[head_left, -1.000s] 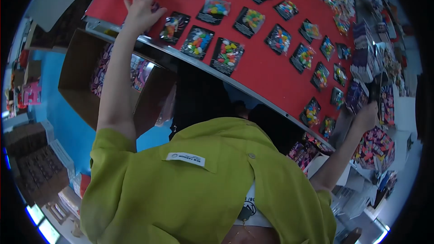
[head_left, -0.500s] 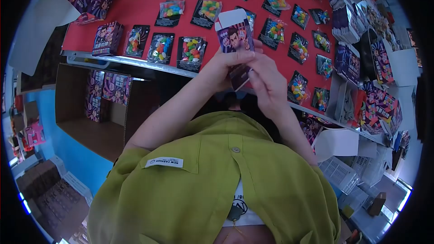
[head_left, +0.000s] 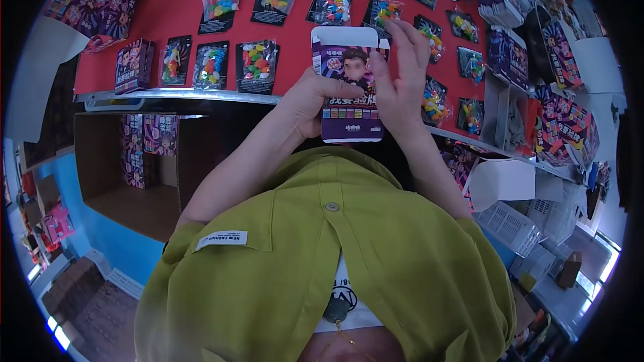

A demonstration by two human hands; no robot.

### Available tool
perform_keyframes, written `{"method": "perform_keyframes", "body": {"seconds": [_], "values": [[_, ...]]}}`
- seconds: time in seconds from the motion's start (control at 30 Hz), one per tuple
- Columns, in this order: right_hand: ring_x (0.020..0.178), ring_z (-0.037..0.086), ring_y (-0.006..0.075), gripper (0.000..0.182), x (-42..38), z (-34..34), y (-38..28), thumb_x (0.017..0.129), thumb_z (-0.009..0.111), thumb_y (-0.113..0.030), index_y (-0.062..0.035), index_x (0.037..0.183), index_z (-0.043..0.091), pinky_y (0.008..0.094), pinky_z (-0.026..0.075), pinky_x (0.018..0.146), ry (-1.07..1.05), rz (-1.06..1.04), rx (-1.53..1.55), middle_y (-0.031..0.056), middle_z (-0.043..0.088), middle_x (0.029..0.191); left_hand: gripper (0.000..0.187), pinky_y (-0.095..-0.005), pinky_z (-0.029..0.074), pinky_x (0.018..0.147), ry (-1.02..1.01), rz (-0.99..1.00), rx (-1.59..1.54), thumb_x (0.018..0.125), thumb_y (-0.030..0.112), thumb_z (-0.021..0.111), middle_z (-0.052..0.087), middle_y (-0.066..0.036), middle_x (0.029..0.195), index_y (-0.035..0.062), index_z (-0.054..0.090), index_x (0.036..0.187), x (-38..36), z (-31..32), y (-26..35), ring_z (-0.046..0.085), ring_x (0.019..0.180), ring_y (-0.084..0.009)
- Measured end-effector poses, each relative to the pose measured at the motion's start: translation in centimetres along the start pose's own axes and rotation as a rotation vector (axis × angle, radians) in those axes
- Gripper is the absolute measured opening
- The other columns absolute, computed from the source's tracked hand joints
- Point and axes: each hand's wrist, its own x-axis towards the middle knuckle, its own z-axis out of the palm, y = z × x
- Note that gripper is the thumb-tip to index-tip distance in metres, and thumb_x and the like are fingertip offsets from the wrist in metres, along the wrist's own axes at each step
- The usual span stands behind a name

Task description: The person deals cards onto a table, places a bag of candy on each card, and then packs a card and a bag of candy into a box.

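Note:
A purple printed carton (head_left: 350,112) with a cartoon figure on its front stands upright before my chest, its white top flap (head_left: 345,35) raised. My left hand (head_left: 310,102) grips it from the left side, thumb across the front and the other fingers hidden behind. Along the carton's right edge is my right hand (head_left: 404,77), its thumb against or very near the edge and its fingers stretched upward, apart from the thumb. Beyond the hands, black cards with bags of colourful candy-like pieces (head_left: 257,64) lie in rows on the red table (head_left: 161,17).
A small stack of purple cartons (head_left: 133,66) stands at the table's left end. Below it, an open cardboard box (head_left: 100,184) holds some printed cartons. More cartons (head_left: 508,55) and a large printed display box (head_left: 567,133) are on the right, above white plastic baskets (head_left: 506,228).
The carton has turned from tilted and narrow to upright, its front facing up at me. My right hand has left its lower part, moving up the right side with fingers extended. The view has shifted slightly.

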Motion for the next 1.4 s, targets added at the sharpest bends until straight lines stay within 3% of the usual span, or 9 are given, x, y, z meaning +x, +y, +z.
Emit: {"method": "perform_keyframes", "body": {"seconds": [0.17,0.3,0.5,0.7,0.8,0.87,0.93,1.03,1.4], "values": [[0.078,0.055,0.0032,0.022,-3.1,-1.1,-0.1,0.094,0.054,-0.013,0.0036,0.107,0.054,0.0176,0.044,0.068,-0.175,0.702,0.572,0.0024,0.062,0.088,0.027,-0.0386,0.059,0.067,0.212,-0.067,0.118,0.075,-0.002,0.068,0.065,-0.015,0.092,-0.0048,0.059,0.101,-0.6,0.9,-0.5,0.067,0.080,-0.0247],[0.075,0.056,0.0050,0.021,-3.5,-1.3,0.4,0.095,0.052,-0.015,0.0042,0.102,0.055,0.0202,0.045,0.067,-0.189,0.900,0.645,0.0046,0.063,0.083,0.027,-0.0349,0.059,0.065,0.319,-0.020,0.182,0.084,0.017,0.067,0.066,-0.013,0.090,-0.0036,0.060,0.100,-0.6,0.8,-1.0,0.068,0.077,-0.0197],[0.087,0.056,0.0092,0.026,-4.6,-1.7,0.7,0.095,0.050,-0.018,0.0036,0.109,0.054,0.0224,0.044,0.078,-0.112,0.719,0.704,0.0081,0.061,0.101,0.037,-0.0363,0.059,0.068,0.308,-0.049,0.114,0.093,0.029,0.054,0.065,-0.014,0.095,-0.0036,0.053,0.110,-1.1,0.7,-0.4,0.067,0.080,-0.0215],[0.110,0.052,0.0344,0.044,-4.4,-5.4,0.2,0.084,0.061,-0.026,-0.0025,0.119,0.049,0.0443,0.033,0.102,-0.468,-0.264,0.269,0.0137,0.055,0.116,0.041,-0.0349,0.059,0.063,0.180,-0.279,-0.266,0.095,0.037,0.046,0.063,-0.016,0.096,0.0004,0.052,0.112,-0.8,-0.4,-0.8,0.067,0.080,-0.0222],[0.109,0.053,0.0348,0.035,-5.2,-3.4,2.5,0.082,0.063,-0.011,-0.0022,0.113,0.048,0.0437,0.039,0.097,-0.336,-0.165,0.379,0.0139,0.057,0.113,0.045,-0.0252,0.053,0.050,-0.178,-0.333,-0.222,0.093,0.045,0.047,0.064,-0.013,0.081,0.0012,0.055,0.101,-1.2,-2.4,-0.4,0.066,0.065,-0.0174],[0.107,0.055,0.0324,0.030,-5.6,-3.1,3.1,0.084,0.059,0.000,-0.0024,0.112,0.046,0.0398,0.042,0.093,-0.239,0.014,0.517,0.0145,0.056,0.111,0.052,-0.0187,0.041,0.039,0.145,-0.300,0.008,0.092,0.053,0.042,0.060,-0.009,0.064,0.0029,0.056,0.090,-2.7,-1.1,-0.5,0.058,0.048,-0.0143],[0.106,0.055,0.0316,0.029,-5.7,-3.1,3.2,0.086,0.057,-0.003,-0.0024,0.113,0.045,0.0389,0.042,0.093,-0.277,0.108,0.553,0.0147,0.055,0.112,0.056,-0.0247,0.048,0.057,0.427,0.447,1.047,0.094,0.053,0.033,0.061,-0.012,0.081,0.0032,0.055,0.104,-3.3,-1.9,-0.8,0.061,0.067,-0.0183],[0.109,0.053,0.0287,0.028,-4.1,-3.2,2.1,0.092,0.052,-0.011,-0.0017,0.117,0.043,0.0365,0.040,0.095,-0.374,0.246,0.506,0.0150,0.053,0.114,0.053,-0.0323,0.043,0.087,0.238,1.151,1.399,0.097,0.044,0.026,0.054,-0.016,0.110,0.0023,0.048,0.121,-1.1,-2.0,-0.5,0.055,0.101,-0.0224],[0.121,0.042,0.0211,0.046,-2.5,-1.2,1.6,0.097,0.037,-0.031,0.0011,0.130,0.041,0.0350,0.028,0.104,-0.214,0.611,1.201,0.0143,0.048,0.128,0.040,-0.0304,0.034,0.098,0.075,0.560,0.543,0.093,0.021,0.041,0.052,-0.011,0.117,-0.0037,0.044,0.124,0.1,0.0,-0.2,0.047,0.111,-0.0177]]}}
